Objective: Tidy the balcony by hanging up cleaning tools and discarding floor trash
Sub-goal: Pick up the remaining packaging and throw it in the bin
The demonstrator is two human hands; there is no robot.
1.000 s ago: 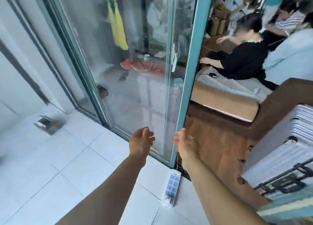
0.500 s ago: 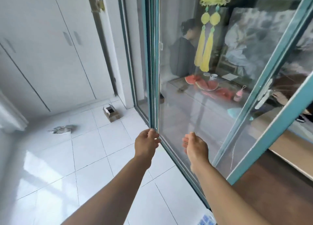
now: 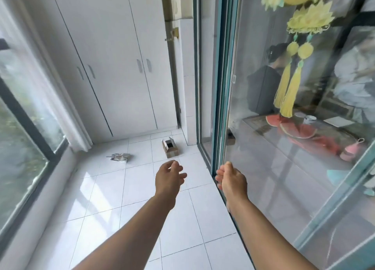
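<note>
Both hands are out in front and hold nothing. The left hand (image 3: pixel 169 177) hangs over the white floor tiles (image 3: pixel 105 188) with its fingers loosely curled and a little spread; the right hand (image 3: pixel 230 178) is relaxed too, fingers slightly bent, close to the teal frame of the sliding glass door (image 3: pixel 220 107) — whether it touches the frame I cannot tell.

The trash lies ahead on the floor. A small cardboard box (image 3: pixel 170 148), open at the top, sits at about 12 o'clock from the left hand, near the foot of the white cupboards (image 3: pixel 113 66). A crumpled wrapper (image 3: pixel 119 157) lies at about 10 o'clock, well apart from the box and nearer the window (image 3: pixel 22 148). No cleaning tools, hooks or bin show in this view.

The step in hand looks like the walk-up to the trash — the task seems barely begun. To do it well, step forward, bend down and take the box first, since it is straight ahead; pinch one wall near the open end so it does not fold or spill. The wrapper is light and flat, so close the fingers over the whole bundle. One hand for each piece would save a second trip.
</note>
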